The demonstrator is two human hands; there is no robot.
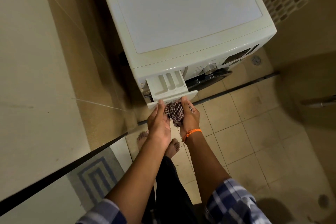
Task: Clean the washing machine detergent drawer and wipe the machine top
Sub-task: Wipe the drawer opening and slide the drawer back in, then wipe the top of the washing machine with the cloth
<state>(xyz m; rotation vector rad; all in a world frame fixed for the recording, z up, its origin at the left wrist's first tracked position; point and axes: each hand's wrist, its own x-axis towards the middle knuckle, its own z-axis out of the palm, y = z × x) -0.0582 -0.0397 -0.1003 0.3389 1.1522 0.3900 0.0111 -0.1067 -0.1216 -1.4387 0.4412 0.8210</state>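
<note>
Detergent drawer (166,84), pulled out of washing machine (181,23): light rigid plastic, likely slippery; best held by its front panel, where left hand (159,123) touches, fingers straight, and right hand (189,114) grips soft checked cloth (174,112).

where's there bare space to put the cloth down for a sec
The washing machine top is bare from its back edge to the front rim above the dial. It is crowded at the open detergent drawer, where the left hand, right hand and checkered cloth meet.
</note>
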